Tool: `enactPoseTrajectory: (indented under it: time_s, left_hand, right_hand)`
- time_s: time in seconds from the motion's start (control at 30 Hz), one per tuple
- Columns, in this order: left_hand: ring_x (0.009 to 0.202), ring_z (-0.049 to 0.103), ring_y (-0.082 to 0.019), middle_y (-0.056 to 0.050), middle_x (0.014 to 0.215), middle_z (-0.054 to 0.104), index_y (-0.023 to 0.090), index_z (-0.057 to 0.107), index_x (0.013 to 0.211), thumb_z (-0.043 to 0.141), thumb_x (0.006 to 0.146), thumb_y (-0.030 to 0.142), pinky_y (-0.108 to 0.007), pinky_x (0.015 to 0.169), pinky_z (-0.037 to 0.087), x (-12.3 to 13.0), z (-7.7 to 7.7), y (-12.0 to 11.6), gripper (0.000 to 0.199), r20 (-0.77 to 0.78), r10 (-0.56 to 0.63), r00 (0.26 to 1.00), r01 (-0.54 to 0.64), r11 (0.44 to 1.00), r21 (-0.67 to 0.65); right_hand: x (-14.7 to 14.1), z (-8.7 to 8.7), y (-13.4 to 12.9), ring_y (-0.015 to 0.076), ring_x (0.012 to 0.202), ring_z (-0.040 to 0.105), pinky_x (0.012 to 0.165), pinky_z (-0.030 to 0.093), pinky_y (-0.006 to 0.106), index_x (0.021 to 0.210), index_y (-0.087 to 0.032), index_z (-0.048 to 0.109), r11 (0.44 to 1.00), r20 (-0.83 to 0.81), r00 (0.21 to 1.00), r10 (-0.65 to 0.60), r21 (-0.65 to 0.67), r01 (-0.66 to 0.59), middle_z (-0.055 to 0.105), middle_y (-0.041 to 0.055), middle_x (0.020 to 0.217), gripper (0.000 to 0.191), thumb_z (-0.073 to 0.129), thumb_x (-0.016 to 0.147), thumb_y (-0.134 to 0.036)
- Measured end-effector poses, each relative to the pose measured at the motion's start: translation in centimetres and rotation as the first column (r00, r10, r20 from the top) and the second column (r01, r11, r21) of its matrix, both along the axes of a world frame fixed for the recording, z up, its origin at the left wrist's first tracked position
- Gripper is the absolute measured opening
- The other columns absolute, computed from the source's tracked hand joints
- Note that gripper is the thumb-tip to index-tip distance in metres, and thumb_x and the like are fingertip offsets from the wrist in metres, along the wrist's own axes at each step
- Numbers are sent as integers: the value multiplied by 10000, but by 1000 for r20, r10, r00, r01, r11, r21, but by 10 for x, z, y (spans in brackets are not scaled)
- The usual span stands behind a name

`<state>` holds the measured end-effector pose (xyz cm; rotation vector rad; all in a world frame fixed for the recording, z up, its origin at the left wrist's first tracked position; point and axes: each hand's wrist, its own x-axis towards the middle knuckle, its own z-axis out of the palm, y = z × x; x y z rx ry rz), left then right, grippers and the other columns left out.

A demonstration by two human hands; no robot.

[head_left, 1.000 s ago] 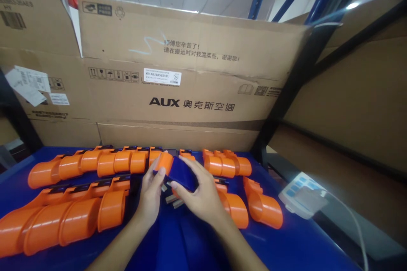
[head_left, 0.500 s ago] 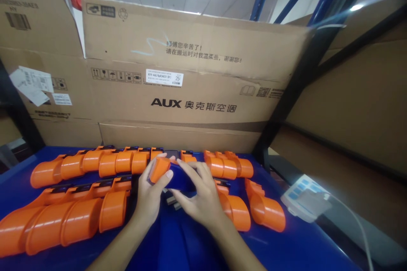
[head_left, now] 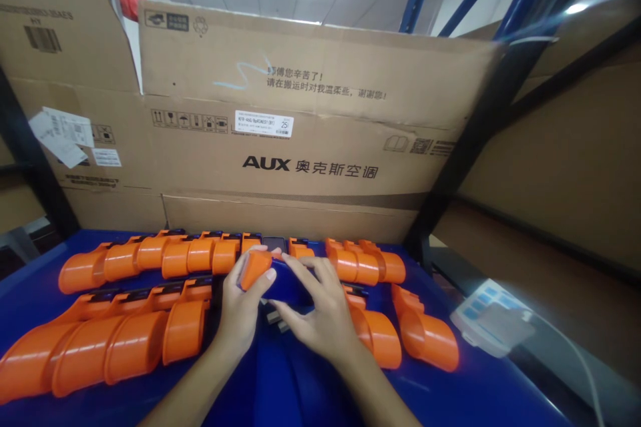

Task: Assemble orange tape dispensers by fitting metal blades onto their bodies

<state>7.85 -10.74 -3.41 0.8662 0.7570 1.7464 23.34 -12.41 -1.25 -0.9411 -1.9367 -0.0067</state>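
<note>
My left hand (head_left: 245, 293) is closed on an orange piece (head_left: 256, 268) at the middle of the blue surface. A dark blue part (head_left: 288, 282) joins or touches the orange piece on its right. My right hand (head_left: 320, 300) grips this blue part between thumb and fingers. Small grey blocks (head_left: 278, 320) lie just below the hands. A dark flat object (head_left: 274, 245) shows behind my fingertips. Orange cup-shaped parts (head_left: 135, 343) with dark clips stand in rows on the left, and more orange parts (head_left: 428, 337) are on the right.
Behind the blue table (head_left: 441, 393) stands a large cardboard sheet (head_left: 320, 127). A white power strip (head_left: 493, 317) with a cable lies at the right edge. Black and blue metal posts (head_left: 451, 167) rise on the right.
The view has shifted slightly, so everything appears a little farther right. Both hands keep their hold on the orange and blue parts.
</note>
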Motion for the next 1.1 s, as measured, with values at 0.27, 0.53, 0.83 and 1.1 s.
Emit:
enactPoseTrajectory:
  time_s: [0.27, 0.53, 0.83, 1.1]
  left_hand:
    - [1228, 641, -318, -105, 1256, 722, 221, 688, 1272, 846, 738, 400, -409, 1027, 514, 2, -6, 0, 584, 34, -57, 998, 57, 998, -8]
    - [1155, 685, -316, -113, 1201, 750, 222, 694, 1247, 740, 824, 564, -414, 964, 542, 3, 0, -3, 546, 140, -203, 969, 199, 979, 44]
    - [800, 719, -195, -45, 899, 774, 157, 737, 951, 872, 714, 486, -290, 753, 550, 2, 4, -2, 427, 152, -127, 980, 150, 977, -152]
    - [398, 444, -60, 92, 580, 539, 199, 607, 925, 793, 759, 619, -190, 412, 364, -6, 7, 7, 488, 189, 67, 980, -40, 989, -141]
  right_hand:
    - [0, 0, 1, 332, 1090, 632, 977, 514, 526, 1485, -308, 525, 996, -62, 998, -25, -83, 20, 664, 114, 1226, 724, 791, 821, -417]
    - [1, 4, 6, 244, 836, 619, 826, 492, 405, 870, -230, 673, 965, -183, 983, -25, -261, -24, 666, 62, 838, 377, 411, 1060, -425]
    - [-3, -5, 6, 209, 709, 602, 674, 498, 314, 760, -212, 637, 863, -404, 915, -14, -467, -193, 627, 13, 708, 541, 371, 1041, -591]
    - [5, 12, -7, 312, 1333, 551, 1138, 431, 447, 1478, -264, 490, 955, -171, 965, 198, -189, -230, 569, 107, 1454, 636, 691, 904, -450]
